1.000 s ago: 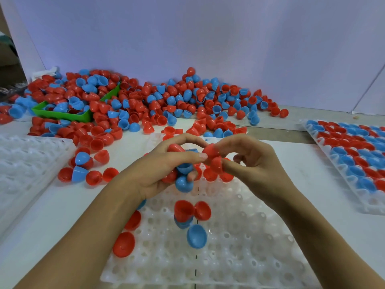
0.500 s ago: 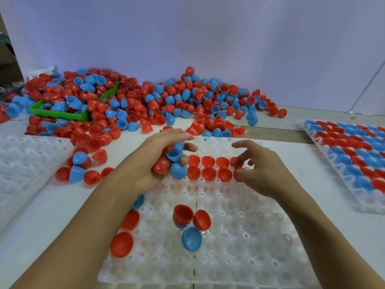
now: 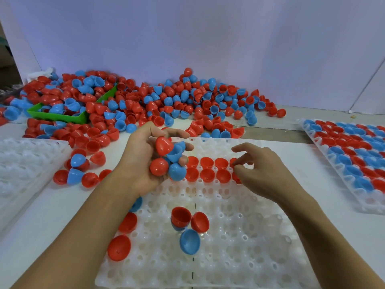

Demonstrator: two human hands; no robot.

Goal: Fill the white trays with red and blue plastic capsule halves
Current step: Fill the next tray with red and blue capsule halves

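A white tray [image 3: 239, 243] with many round pockets lies in front of me. Two short rows of red halves [image 3: 208, 168] sit in pockets near its far edge. My left hand [image 3: 141, 163] hovers over the tray's far left part, closed around a bunch of red and blue capsule halves [image 3: 168, 161]. My right hand [image 3: 258, 172] rests at the right end of the red rows, fingers apart, thumb and forefinger at a red half there. Loose red halves [image 3: 188, 219] and a blue half [image 3: 189, 240] lie on the tray's middle.
A big heap of red and blue halves [image 3: 158, 101] spreads along the back wall, partly over a green bin [image 3: 60, 117]. A filled white tray [image 3: 354, 155] lies at the right, an unfilled one [image 3: 23, 167] at the left. Loose halves [image 3: 81, 170] lie between.
The hands have parted. My right hand moved right and down to the end of the red rows. My left hand lifted slightly with its bunch of halves.
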